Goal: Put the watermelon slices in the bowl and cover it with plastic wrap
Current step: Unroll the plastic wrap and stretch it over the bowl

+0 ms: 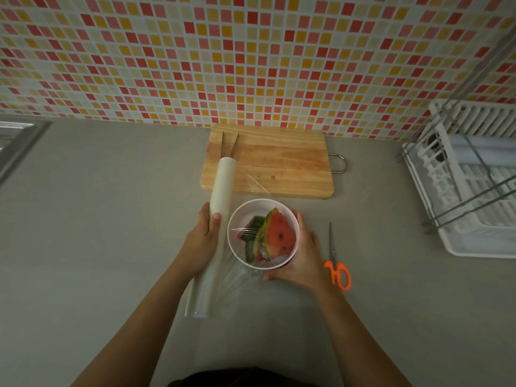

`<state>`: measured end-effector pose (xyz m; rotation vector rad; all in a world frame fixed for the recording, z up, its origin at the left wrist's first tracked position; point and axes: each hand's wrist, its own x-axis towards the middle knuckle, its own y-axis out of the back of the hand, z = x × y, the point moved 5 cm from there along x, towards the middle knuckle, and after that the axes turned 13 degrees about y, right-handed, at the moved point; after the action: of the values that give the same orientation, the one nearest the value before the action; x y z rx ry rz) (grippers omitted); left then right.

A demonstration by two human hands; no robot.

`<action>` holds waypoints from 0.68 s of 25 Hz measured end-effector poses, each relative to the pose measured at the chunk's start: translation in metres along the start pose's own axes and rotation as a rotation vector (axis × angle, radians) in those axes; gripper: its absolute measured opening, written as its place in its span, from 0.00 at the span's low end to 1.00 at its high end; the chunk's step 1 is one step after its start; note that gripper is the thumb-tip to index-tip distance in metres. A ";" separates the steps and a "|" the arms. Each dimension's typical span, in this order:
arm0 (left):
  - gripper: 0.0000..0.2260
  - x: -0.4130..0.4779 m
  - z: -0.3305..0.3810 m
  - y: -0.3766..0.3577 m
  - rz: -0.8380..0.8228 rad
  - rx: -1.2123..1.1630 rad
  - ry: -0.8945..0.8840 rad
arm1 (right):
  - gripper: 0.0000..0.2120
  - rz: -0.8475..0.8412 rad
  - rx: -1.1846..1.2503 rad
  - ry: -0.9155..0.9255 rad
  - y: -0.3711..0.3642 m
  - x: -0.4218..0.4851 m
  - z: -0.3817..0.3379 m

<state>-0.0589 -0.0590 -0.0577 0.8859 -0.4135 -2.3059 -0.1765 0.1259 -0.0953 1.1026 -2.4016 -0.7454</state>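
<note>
A white bowl stands on the grey counter and holds several watermelon slices with green rind. A clear sheet of plastic wrap stretches from the roll across the bowl's top. The long white roll of plastic wrap lies just left of the bowl. My left hand grips the roll at its middle. Against the bowl's right side, my right hand cups the wall and presses the film there.
A wooden cutting board with metal tongs lies behind the bowl. Orange-handled scissors lie right of my right hand. A white dish rack stands at the far right. A sink edge shows at the far left.
</note>
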 end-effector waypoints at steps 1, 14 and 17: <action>0.24 0.000 0.000 0.000 0.002 0.000 0.006 | 0.69 -0.004 -0.073 -0.014 0.000 -0.002 0.000; 0.26 0.002 0.003 0.002 0.005 0.055 -0.001 | 0.61 -0.423 -0.519 -0.297 0.026 -0.021 -0.001; 0.26 0.002 0.003 0.002 0.007 0.066 0.000 | 0.28 -0.250 -0.347 -0.377 0.062 -0.028 -0.003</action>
<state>-0.0613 -0.0619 -0.0551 0.9147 -0.4949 -2.2976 -0.1930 0.1810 -0.0591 1.2094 -2.3111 -1.5090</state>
